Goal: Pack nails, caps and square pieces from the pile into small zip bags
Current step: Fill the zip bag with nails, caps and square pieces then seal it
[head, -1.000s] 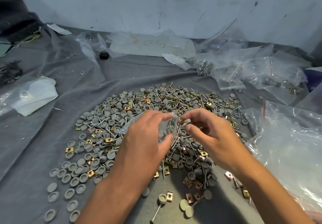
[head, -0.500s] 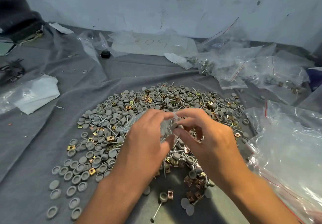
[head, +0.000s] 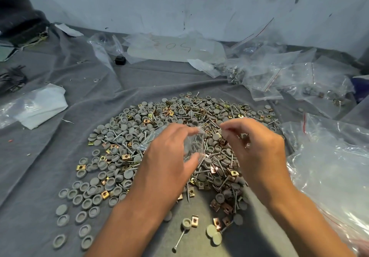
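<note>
The small zip bag (head: 194,143) hangs over the middle of the pile (head: 139,136), pinched in the left hand (head: 169,156), forefinger on its upper edge and thumb at its lower edge, so the left grip is clamped on the plastic. Its mouth faces right, toward the right hand (head: 257,150), and nails already inside poke out leftward behind the left hand's knuckles, so the bag's long axis runs roughly left to right. The right hand hovers just beside that mouth, fingertips (head: 224,129) drawn together; whether they nip a piece or only the bag's lip is too small to tell. That is the relation that counts, I'd say: the opening lies straight left of the right grip, a short sideways feed away. Under both hands the grey caps (head: 111,130), nails (head: 211,122) and brass square pieces (head: 125,156) spread across the grey cloth (head: 40,166). Filled bags (head: 279,80) lie toward its far right corner, a big clear sack (head: 329,166) along its right edge, and a folded white sheet (head: 40,106) sits at the left edge.
</note>
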The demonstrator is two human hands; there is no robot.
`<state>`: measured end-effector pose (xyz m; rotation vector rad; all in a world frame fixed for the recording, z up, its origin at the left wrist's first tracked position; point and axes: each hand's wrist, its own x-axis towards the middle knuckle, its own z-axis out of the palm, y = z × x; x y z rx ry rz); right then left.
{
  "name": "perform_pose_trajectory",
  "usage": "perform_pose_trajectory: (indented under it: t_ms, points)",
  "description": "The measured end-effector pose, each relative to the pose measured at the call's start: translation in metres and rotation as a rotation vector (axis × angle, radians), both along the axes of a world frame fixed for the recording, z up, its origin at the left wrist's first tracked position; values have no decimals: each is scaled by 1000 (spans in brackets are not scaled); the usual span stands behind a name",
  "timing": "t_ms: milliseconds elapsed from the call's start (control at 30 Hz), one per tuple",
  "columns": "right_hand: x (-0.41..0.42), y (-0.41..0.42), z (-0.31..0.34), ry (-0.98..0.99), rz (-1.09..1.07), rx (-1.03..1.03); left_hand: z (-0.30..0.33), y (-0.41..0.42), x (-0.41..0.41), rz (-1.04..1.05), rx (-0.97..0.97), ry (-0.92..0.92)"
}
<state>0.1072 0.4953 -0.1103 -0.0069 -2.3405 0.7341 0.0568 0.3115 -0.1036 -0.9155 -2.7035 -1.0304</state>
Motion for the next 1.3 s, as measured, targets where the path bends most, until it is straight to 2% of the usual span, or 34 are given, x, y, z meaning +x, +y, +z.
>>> perform_pose_trajectory:
  t_ms: [133, 200, 367, 600, 667, 800, 900, 967, 1167, 1300]
  points:
    - [-12, 24, -22, -382, -74, 140, -1, -1, 1, -7, 9, -1]
    - [-17, 24, -31, -463, -29, 225, -1, -1, 0, -7, 10, 3]
    - [-28, 18, -35, -460, -1, 398, 0, -1, -1, -5, 21, 4]
    - [-28, 16, -36, -502, -80, 399, 0, -2, 0, -8, 23, 5]
    - [-27, 15, -34, -480, -72, 318, 0, -2, 0, -6, 17, 11]
    - [-19, 4, -10, -260, 90, -77, 2, -1, 0, -2, 21, 10]
    - [-9, -12, 7, -78, 248, -166, 1, -1, -1, 7, 15, 7]
    - [-6, -23, 9, -16, 280, -161, 1, -1, -1, 10, -1, 2]
    - [-6, -27, -1, 105, 96, 64, 2, -2, -1, 20, 13, 18]
    - [-5, -25, -1, 53, 84, 232, 3, -3, -2, 14, 41, 13]
